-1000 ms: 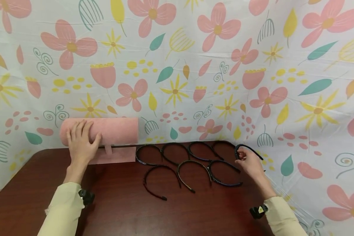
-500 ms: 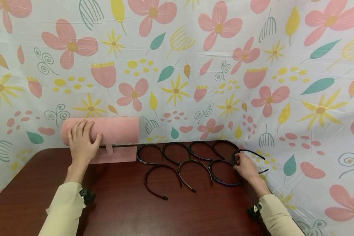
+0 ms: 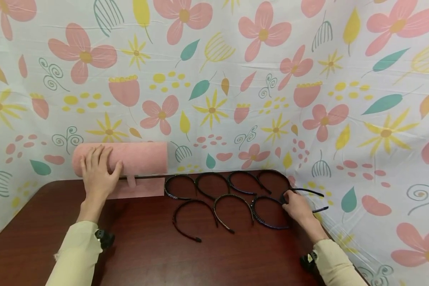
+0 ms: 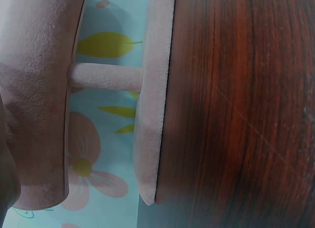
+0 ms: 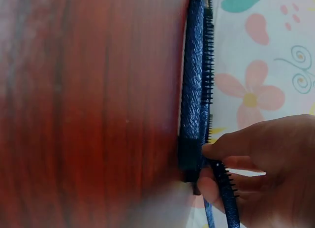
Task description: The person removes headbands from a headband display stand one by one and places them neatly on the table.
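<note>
My left hand [image 3: 99, 171] rests on the left half of a pink plush roll [image 3: 144, 157]. A short post [image 4: 106, 77] joins the roll to its flat pink base [image 3: 144, 188]. At the table's right end, my right hand [image 3: 300, 208] pinches a dark toothed headband [image 3: 309, 192] between thumb and fingers, its two tips pointing right. Close to that hand lies a blue headband [image 3: 271, 226], whose right end the hand hides. In the right wrist view, the held headband [image 5: 229, 196] hangs below the fingers, beside a shiny blue headband [image 5: 193, 85] on the table.
More headbands lie in two rows, including a red-brown one [image 3: 178, 226], a gold-toned one [image 3: 221, 218] and a black one [image 3: 212, 173] behind. The dark wooden table [image 3: 200, 262] ends at a flowered cloth [image 3: 214, 79] at the back and right.
My right hand has lowered the headband and shifted a little left and toward me. The blue headband beside it has turned slightly. My left hand stays on the roll.
</note>
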`<state>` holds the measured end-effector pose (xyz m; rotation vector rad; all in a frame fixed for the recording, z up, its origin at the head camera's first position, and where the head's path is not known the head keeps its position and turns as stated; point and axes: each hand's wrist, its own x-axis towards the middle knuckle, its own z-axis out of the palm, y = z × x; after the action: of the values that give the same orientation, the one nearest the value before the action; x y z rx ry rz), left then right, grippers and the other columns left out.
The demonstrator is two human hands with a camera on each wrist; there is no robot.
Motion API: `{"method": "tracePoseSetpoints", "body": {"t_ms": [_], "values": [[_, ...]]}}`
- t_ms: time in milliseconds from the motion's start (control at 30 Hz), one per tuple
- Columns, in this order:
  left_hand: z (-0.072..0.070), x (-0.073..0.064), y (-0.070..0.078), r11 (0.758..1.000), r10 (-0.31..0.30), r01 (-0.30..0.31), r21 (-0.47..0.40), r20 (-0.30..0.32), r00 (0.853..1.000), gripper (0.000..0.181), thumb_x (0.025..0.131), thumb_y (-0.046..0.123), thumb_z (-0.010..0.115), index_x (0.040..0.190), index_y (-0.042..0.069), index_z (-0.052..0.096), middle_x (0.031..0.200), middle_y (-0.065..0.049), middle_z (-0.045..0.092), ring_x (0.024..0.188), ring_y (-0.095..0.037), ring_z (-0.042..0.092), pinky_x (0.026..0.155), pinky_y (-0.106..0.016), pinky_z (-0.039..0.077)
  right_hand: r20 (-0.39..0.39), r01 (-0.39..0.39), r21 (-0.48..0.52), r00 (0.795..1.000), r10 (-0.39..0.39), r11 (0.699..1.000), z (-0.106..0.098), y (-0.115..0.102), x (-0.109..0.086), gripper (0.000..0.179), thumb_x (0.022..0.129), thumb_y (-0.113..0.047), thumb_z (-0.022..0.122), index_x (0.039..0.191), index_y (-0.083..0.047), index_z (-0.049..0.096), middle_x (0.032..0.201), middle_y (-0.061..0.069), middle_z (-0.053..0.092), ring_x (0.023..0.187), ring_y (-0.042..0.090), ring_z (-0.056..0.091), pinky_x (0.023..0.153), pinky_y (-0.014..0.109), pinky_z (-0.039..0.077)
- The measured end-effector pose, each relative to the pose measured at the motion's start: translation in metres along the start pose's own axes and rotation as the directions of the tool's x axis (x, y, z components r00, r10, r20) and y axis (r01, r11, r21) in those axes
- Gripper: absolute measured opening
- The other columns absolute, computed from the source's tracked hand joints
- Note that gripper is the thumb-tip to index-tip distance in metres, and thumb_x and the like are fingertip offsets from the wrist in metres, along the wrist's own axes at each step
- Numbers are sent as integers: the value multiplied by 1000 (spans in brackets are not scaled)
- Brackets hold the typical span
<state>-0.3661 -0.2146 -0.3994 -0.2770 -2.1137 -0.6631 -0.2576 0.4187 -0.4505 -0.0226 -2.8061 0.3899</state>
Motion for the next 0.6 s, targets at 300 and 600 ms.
{"method": "tracePoseSetpoints", "body": {"t_ms": [300,600], "values": [[0,-1,1,1000,0,0,2,6,1000,56,93,37,58,141,10,48,152,-15,39,147,-33,24,123,-54,0,85,-55,7,995,54,998,-1,-7,-6,36,86,-8,68,117,7,57,93,27,69,76,37,67,64,48,53],[-1,0,1,1000,-8,8,3,14,1000,56,93,37,58,142,11,48,153,-15,38,148,-33,23,123,-54,0,69,-71,-9,995,71,997,3,-5,2,36,83,-6,65,115,8,56,95,31,68,79,42,66,64,50,52]]}}
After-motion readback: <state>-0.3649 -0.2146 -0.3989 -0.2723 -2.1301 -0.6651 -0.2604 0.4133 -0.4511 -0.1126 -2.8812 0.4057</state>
